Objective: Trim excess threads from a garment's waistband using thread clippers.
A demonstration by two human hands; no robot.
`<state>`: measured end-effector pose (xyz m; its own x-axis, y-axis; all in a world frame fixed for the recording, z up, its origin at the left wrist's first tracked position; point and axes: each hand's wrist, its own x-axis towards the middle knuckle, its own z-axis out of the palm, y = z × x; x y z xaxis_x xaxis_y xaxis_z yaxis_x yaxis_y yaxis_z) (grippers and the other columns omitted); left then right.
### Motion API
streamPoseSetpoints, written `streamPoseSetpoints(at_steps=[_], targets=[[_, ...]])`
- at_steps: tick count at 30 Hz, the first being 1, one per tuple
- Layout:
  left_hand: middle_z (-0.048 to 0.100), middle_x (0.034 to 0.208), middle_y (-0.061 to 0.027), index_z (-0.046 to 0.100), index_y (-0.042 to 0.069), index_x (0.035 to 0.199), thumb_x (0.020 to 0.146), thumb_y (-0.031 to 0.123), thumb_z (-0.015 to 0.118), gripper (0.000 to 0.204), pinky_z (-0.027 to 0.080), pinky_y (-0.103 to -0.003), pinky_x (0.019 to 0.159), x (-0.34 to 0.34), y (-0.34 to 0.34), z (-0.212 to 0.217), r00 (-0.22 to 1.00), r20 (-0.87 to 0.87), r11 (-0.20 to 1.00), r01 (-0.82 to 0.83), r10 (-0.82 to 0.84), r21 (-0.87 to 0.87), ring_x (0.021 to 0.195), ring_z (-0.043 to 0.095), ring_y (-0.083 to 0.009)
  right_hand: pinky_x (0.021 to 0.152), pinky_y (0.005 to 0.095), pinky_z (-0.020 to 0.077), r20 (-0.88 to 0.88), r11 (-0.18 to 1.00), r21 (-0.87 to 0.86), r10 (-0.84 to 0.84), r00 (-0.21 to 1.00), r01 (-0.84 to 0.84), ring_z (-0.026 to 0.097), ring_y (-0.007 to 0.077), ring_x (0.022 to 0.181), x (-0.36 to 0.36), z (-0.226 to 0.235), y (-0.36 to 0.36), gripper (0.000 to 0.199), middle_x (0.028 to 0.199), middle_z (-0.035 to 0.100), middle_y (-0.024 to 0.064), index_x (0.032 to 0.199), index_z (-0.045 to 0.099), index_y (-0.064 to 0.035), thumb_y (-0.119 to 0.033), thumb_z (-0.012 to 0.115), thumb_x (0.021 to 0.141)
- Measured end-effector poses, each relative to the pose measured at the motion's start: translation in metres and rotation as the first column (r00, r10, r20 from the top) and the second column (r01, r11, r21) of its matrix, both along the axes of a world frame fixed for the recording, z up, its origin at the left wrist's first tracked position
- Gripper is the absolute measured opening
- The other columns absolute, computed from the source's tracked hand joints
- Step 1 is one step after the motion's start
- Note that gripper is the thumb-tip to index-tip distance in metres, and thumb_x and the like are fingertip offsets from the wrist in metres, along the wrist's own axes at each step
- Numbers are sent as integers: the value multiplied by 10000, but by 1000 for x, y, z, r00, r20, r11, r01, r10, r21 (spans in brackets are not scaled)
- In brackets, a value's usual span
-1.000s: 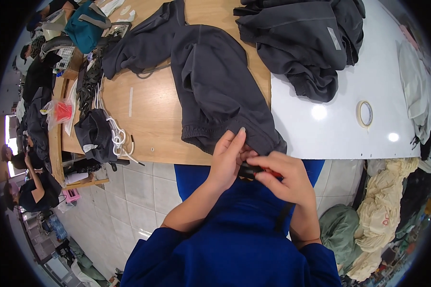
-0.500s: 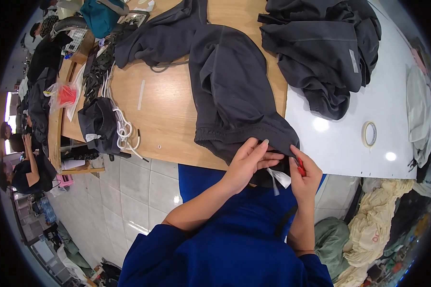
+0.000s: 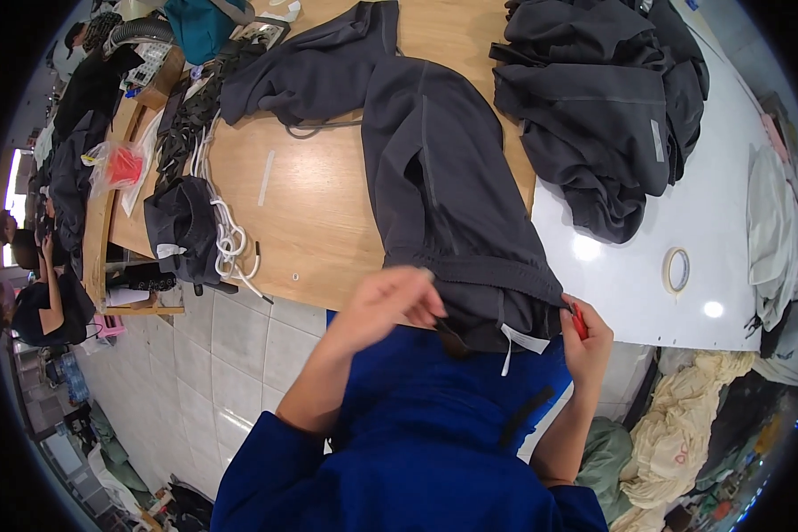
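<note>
From my remote view, the left hand is blurred and half-curled, its hold unclear, while the right hand closes around a red tool beside the dark garment lying between and beyond them, whose cloth could snag if that tool slips.

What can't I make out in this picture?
All in the head view:
Red object: full shape hidden by the right hand.
Left hand: blurred, so its grip is unclear.
White tag: any print is too small.
Teal bag: cut off by the upper edge.
</note>
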<state>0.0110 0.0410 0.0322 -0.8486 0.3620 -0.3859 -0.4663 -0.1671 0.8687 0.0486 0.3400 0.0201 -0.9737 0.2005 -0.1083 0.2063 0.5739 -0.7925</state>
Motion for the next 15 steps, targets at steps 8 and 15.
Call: streamPoseSetpoints(at_steps=[8,15], targets=[[603,987,-95,606,-15,1023,884,298,580,344,452,-259,739,-98,-25,-38,815,-521,729,-515,254,-451,837,561,-155,600,208,404,-26,997,-26,75,997,-76,492,81,622,-11,9,-13,261,690,566,36,1059,633,3,10,585,803],[601,989,-125,590,32,1016,820,220,645,277,431,-364,847,-122,-11,-49,833,-553,545,-463,-2,-699,971,556,-295,557,176,290,-76,967,-242,-96,992,75,330,34,582,-7,14,-20,367,651,376,-63,1195,554,-15,-2,562,829]])
